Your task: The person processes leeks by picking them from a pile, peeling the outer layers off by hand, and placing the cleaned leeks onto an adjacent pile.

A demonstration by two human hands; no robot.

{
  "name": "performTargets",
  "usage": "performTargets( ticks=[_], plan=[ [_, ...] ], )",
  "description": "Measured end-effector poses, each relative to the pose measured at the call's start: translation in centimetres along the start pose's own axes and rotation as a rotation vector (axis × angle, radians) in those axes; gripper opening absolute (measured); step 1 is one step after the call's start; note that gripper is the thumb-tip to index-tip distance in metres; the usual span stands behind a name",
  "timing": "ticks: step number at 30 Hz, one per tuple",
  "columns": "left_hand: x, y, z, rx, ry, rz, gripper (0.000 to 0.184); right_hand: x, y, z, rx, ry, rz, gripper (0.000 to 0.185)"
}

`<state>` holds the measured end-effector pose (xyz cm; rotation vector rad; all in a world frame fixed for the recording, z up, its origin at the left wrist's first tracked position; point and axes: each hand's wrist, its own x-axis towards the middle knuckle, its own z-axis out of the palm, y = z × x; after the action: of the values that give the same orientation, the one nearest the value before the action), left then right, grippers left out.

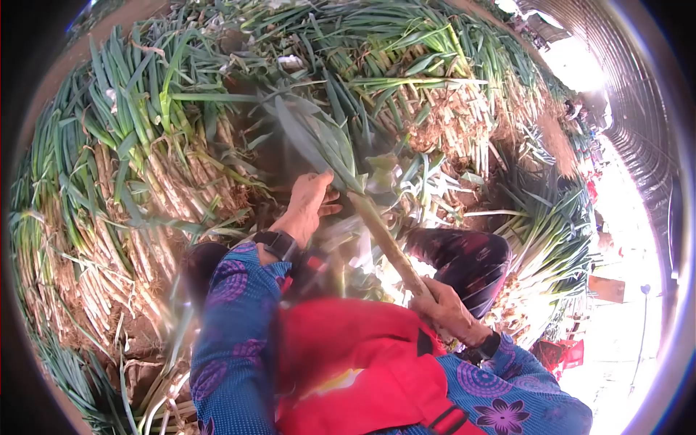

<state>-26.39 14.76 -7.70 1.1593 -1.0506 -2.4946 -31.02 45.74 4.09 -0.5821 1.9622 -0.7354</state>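
Note:
One long green onion (386, 243) runs diagonally across the middle, its green leaves pointing up and away. My right hand (444, 310) is closed around its lower pale end. Near the start of the leaves, my left hand (310, 203) is beside the stalk with its fingers apart and partly bent, holding nothing that I can make out. Loose pale leaves and peelings (355, 254) lie below and between the hands, partly blurred. The root end of the held stalk is hidden by my right hand.
Large piles of green onions with earthy roots lie at the left (138, 210) and upper right (449, 116). Another bunch (547, 243) spreads at the right, beside my knee (471, 264). A red container (562, 355) stands at the lower right.

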Motion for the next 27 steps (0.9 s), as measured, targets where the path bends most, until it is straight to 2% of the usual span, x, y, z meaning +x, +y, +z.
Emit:
performTargets(
  ticks=[5, 9, 13, 16, 21, 23, 26, 27],
  plan=[
    [-0.3, 0.3, 1.4, -0.098, -0.123, 0.059, 0.031, -0.2, 2.2, 0.4, -0.022, 0.113, -0.208, 0.037],
    [-0.8, 2.0, 1.0, -0.122, -0.13, 0.191, 0.033, 1.4, 1.6, 0.8, -0.02, 0.105, -0.129, 0.036],
    [-1.2, 4.8, -0.3, -0.135, -0.166, 0.299, 0.035, 4.7, 1.5, 1.5, -0.166, 0.124, -0.29, 0.03],
    [-1.7, 6.7, -0.9, -0.132, -0.166, 0.41, 0.035, 7.1, 2.0, 2.6, -0.009, 0.165, -0.306, 0.031],
    [-3.0, 9.0, -1.5, -0.094, -0.163, 0.514, 0.031, 8.1, -1.6, 4.0, -0.057, 0.168, -0.241, 0.028],
    [-2.7, 9.1, -1.7, -0.134, -0.147, 0.536, 0.031, 8.8, -1.5, 4.5, -0.221, 0.202, -0.378, 0.027],
    [-2.8, 9.2, -2.0, -0.192, -0.148, 0.592, 0.033, 9.9, -1.0, 5.1, -0.237, 0.344, -0.418, 0.028],
    [-2.8, 9.2, -2.1, -0.205, -0.15, 0.605, 0.034, 10.0, -1.4, 5.0, -0.317, 0.353, -0.522, 0.028]
  ],
)
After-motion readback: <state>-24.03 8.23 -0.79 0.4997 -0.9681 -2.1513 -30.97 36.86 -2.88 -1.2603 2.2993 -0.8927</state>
